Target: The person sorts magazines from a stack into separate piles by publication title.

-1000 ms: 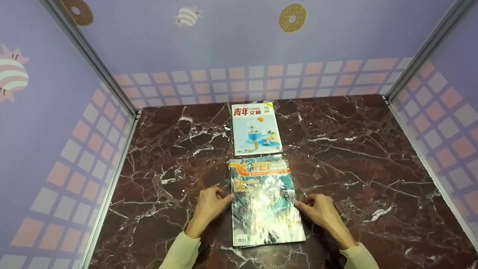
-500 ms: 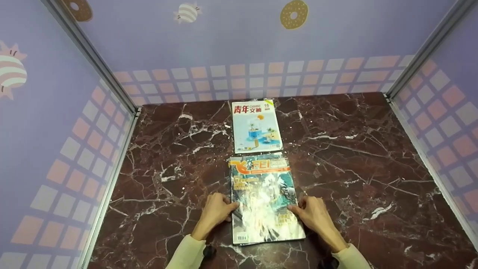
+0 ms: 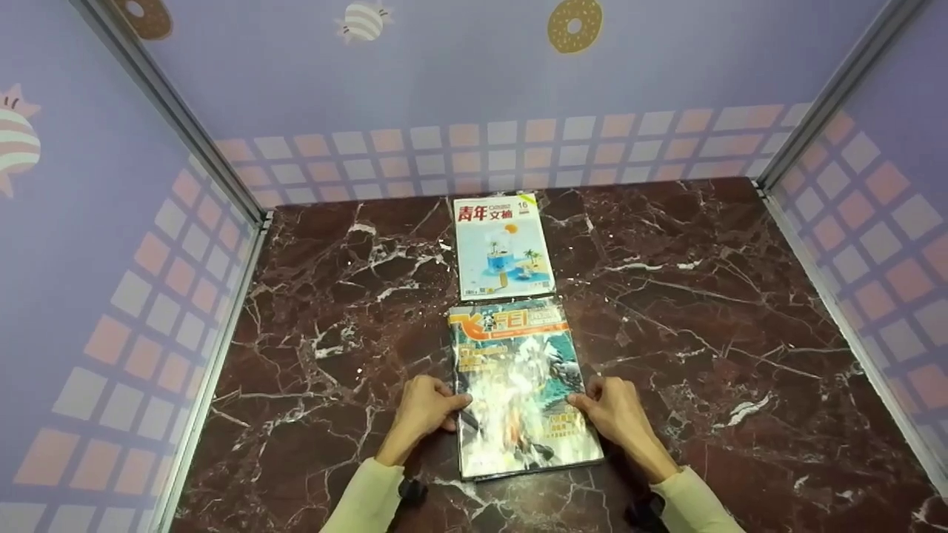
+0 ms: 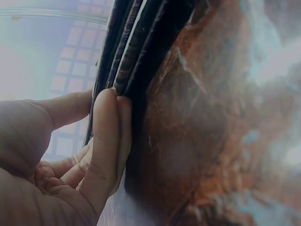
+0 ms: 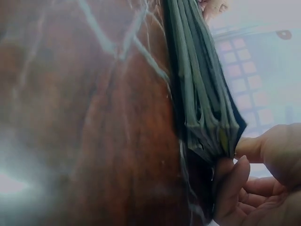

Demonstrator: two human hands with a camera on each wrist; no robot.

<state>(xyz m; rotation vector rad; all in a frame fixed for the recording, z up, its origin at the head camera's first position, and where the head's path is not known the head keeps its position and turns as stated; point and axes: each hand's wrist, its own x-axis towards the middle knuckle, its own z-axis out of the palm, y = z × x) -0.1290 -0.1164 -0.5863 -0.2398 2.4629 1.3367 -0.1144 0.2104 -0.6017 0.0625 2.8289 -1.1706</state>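
Observation:
A stack of magazines (image 3: 518, 400), its glossy top cover bright with glare, lies on the dark red marbled table. My left hand (image 3: 427, 407) pinches its left edge, thumb on the cover and fingers at the side. On the right edge, my right hand (image 3: 611, 409) grips in the same way. The left wrist view shows several spines of the stack (image 4: 129, 47) against the fingertips (image 4: 106, 108). In the right wrist view, the page edges of the stack (image 5: 193, 70) bulge beside the thumb and fingers.
A smaller magazine (image 3: 505, 248) with a light blue and white beach cover lies just beyond the stack. Purple patterned panels (image 3: 444, 74) wall the marbled table (image 3: 355, 311) at the back and both sides.
Both thumbs have come from beside the stack onto its cover edges, and the hands now pinch it. The stack shows little movement; the head view has shifted slightly.

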